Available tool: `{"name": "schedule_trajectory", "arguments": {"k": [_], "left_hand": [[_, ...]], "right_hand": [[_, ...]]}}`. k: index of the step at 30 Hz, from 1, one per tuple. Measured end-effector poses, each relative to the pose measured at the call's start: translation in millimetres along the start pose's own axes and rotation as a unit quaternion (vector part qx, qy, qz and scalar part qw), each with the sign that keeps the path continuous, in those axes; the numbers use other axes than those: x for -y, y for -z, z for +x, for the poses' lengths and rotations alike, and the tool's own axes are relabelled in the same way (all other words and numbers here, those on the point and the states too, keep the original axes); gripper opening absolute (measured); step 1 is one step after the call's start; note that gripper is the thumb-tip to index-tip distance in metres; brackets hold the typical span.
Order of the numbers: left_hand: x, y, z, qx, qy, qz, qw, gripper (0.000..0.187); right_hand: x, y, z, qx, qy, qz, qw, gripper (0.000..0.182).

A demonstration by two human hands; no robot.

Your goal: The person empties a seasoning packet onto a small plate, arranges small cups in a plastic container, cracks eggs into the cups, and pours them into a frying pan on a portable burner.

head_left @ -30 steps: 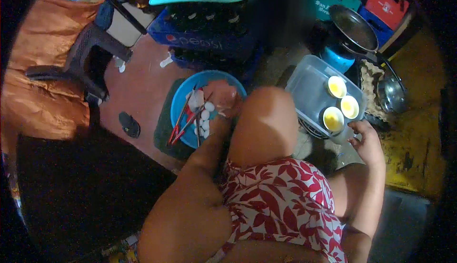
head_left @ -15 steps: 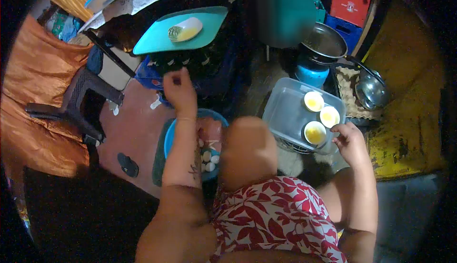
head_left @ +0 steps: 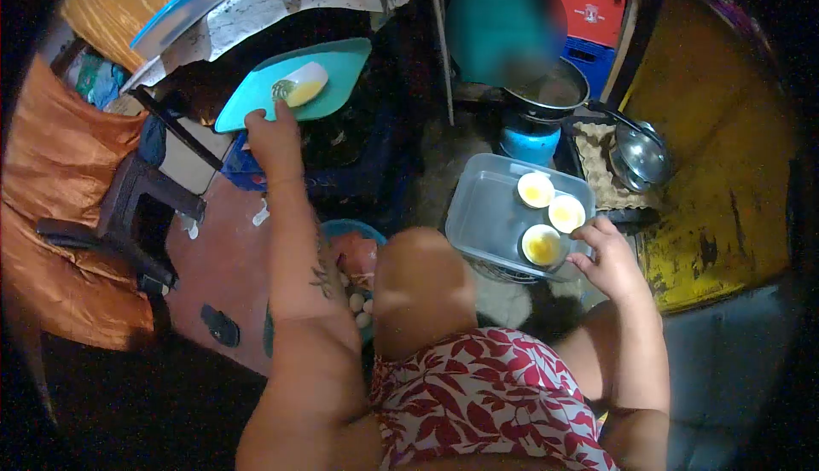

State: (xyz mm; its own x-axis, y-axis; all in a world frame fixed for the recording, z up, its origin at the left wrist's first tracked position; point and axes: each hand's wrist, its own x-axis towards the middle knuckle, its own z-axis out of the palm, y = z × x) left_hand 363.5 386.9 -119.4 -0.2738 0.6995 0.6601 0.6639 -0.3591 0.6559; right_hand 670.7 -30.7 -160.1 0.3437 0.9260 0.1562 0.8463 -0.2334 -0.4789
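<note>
My left hand (head_left: 275,145) is at the near edge of a turquoise tray (head_left: 341,74), its fingers apart and a fingertip right by a white bowl (head_left: 312,80). The bowl lies tilted on the tray, with yellow liquid and a green patterned patch inside. On the right, my right hand (head_left: 610,259) grips the corner rim of a clear plastic container (head_left: 486,215). Inside it stand three small white cups, a back one (head_left: 536,189), a right one (head_left: 566,213) and a front one (head_left: 541,245), each with yellow content.
Behind the container, a black frying pan (head_left: 550,91) sits over a blue gas canister (head_left: 529,142). A metal lid or bowl (head_left: 641,159) rests to its right. Beside my knee is a blue basin (head_left: 375,232) with eggs (head_left: 362,305). A dark stool (head_left: 153,194) stands at left.
My left hand has moved forward to the tray's edge beside the white bowl. My right hand stays at the container's corner. The whole view has shifted slightly.
</note>
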Motion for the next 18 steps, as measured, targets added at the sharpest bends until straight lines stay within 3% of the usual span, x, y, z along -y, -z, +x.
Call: {"name": "schedule_trajectory", "arguments": {"k": [2, 4, 8, 10, 13, 14, 15, 16, 18], "left_hand": [[4.5, -0.7, 19.8, 0.007, -0.006, 0.052, 0.999, 0.049], [4.5, -2.9, 35.9, 0.089, -0.032, 0.141, 0.985, 0.051], [11.6, -13.3, 56.3, 0.127, -0.023, 0.136, 0.982, 0.050], [22.0, -22.4, 65.1, 0.141, -0.029, 0.141, 0.980, 0.043], [29.4, -24.9, 68.6, 0.159, -0.038, 0.175, 0.971, 0.028], [37.3, -25.6, 70.6, 0.148, -0.209, 0.272, 0.927, 0.023], [44.6, -28.0, 72.9, 0.132, -0.373, 0.359, 0.846, 0.017], [42.5, -26.4, 72.9, 0.132, -0.373, 0.359, 0.846, 0.017], [39.6, -21.3, 75.9, 0.227, -0.193, 0.280, 0.913, 0.011]], "right_hand": [[-1.7, -0.1, -1.5, 0.008, 0.007, -0.003, 1.000, 0.033], [-2.9, 0.8, -2.0, 0.030, 0.014, 0.001, 0.999, 0.034], [-5.3, -0.8, -0.7, 0.041, -0.004, 0.006, 0.999, 0.035], [-6.9, -2.2, 0.8, 0.047, 0.042, -0.008, 0.998, 0.036], [-9.0, -4.4, 1.4, 0.074, 0.029, -0.001, 0.997, 0.036], [-9.3, -5.4, 1.1, 0.074, 0.029, 0.000, 0.997, 0.036], [-9.2, -6.3, 1.2, 0.072, 0.029, -0.002, 0.997, 0.036], [-9.2, -6.9, 1.0, 0.071, 0.029, -0.003, 0.997, 0.036], [-10.3, -6.8, 1.6, 0.068, 0.029, -0.004, 0.997, 0.036]]}}
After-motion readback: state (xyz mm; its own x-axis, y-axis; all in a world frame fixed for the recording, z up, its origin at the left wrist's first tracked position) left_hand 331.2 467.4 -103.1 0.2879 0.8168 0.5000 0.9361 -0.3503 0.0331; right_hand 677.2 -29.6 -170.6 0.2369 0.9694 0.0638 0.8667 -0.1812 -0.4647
